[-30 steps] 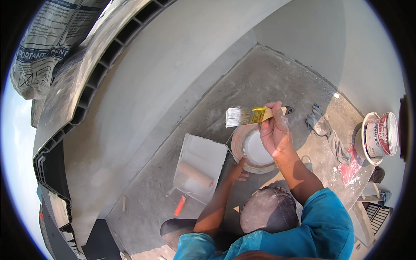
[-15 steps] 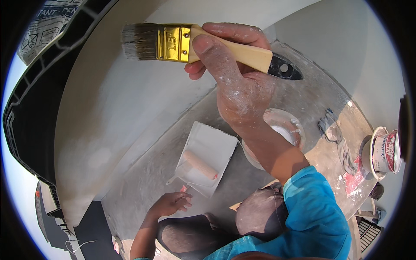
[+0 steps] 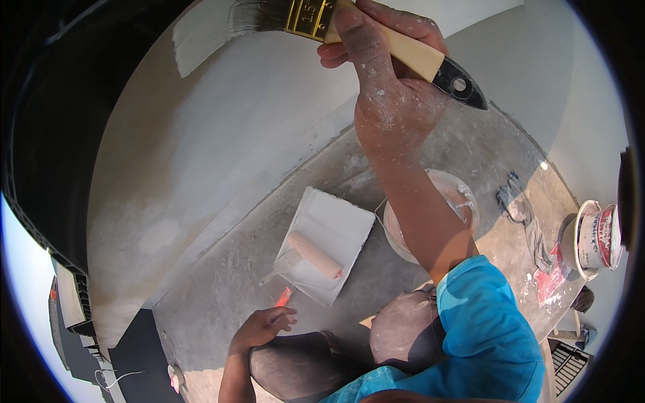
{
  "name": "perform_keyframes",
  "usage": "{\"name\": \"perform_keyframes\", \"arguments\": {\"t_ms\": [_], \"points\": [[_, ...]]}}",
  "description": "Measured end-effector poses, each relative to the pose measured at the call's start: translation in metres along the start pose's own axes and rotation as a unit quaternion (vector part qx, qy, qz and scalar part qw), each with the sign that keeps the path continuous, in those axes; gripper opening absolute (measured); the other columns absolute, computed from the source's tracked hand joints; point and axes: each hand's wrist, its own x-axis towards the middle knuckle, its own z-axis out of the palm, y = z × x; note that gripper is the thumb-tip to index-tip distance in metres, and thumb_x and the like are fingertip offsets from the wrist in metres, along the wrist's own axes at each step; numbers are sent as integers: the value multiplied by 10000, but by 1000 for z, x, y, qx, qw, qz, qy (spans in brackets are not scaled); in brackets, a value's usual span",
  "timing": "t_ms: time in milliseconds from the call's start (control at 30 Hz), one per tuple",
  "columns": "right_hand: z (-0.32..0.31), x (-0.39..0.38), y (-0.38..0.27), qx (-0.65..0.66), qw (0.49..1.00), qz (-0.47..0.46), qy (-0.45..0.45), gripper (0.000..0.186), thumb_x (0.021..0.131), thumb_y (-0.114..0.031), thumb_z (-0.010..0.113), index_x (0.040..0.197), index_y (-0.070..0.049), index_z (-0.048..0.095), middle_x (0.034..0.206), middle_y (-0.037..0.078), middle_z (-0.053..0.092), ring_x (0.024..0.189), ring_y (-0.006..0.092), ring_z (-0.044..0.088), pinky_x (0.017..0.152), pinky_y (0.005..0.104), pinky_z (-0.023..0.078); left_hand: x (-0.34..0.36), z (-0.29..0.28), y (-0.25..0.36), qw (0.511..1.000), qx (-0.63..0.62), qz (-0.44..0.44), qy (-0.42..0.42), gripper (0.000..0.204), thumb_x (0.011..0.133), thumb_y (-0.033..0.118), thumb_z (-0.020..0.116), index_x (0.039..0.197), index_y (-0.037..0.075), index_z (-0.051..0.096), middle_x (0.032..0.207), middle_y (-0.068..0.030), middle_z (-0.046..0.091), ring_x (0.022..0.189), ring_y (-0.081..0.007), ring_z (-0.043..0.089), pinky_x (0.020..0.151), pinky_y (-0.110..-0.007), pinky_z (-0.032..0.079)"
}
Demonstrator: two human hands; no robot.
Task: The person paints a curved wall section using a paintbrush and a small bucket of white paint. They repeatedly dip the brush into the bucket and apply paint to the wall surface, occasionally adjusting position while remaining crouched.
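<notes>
My right hand [image 3: 400, 101] grips a flat paintbrush [image 3: 410, 54] by its pale wooden handle, which ends in a black tip with a hole. Its dark bristles, below a gold metal band, meet the wall [image 3: 201, 141] near the top of the view, at the end of a white paint streak [image 3: 208, 37]. White specks dot the hand. My left hand [image 3: 265, 327] hangs over my left knee, holding nothing, its fingers loosely bent and apart. Just beyond it lies a paint roller [image 3: 312, 255] with its sleeve in a white tray [image 3: 346, 218] and its orange handle on the floor.
A paint-smeared bucket [image 3: 447, 181] stands right of the tray, partly behind my right forearm. A grey rag [image 3: 524, 211] lies farther right on the concrete floor, near a red-and-white paint tub [image 3: 594, 238]. A dark panel [image 3: 50, 134] borders the wall's left edge.
My right hand has moved up and slightly right with the paintbrush. A white streak now shows on the wall by the bristles. My left hand has shifted slightly right.
</notes>
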Motion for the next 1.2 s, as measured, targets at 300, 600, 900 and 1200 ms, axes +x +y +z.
{"name": "perform_keyframes", "arguments": {"t_ms": [300, 600, 900, 1200], "points": [[39, -34, 12, -48, 995, -75, -49, 138, 871, 18, 775, 991, 3, 709, 955, 98, 714, 803, 112, 687, 713, 233, 546, 8, 2, 7, 999, 20, 29, 18, 356, 1038, 270, 551, 1302, 51, 647, 1080, -63, 752, 938, -194, 753, 873, -321, 546], [31, -15, -8, -13, 998, 63, -9, 148, 886, 15, 757, 998, 37, 664, 923, 134, 718, 761, 160, 720, 685, 272, 595, 9, -1, 6, 999, 31, 23, 23, 361, 1035, 273, 559, 1308, 52, 646, 1073, -68, 758, 942, -196, 754, 870, -321, 546], [-30, 22, -31, -77, 993, 18, 87, 277, 984, -113, 691, 1162, 33, 538, 977, 208, 713, 783, 278, 756, 757, 354, 647, 10, 3, 10, 999, 10, -31, 30, 362, 1046, 253, 552, 1338, 57, 637, 1108, -76, 767, 962, -181, 758, 848, -295, 540], [-39, 60, -41, -40, 985, 30, 163, 256, 977, -92, 665, 1121, 73, 533, 966, 237, 703, 808, 275, 758, 733, 342, 647, 19, 5, 10, 998, -27, -45, 22, 377, 1058, 220, 540, 1349, -10, 608, 1115, -112, 758, 957, -176, 749, 863, -278, 542]]}}
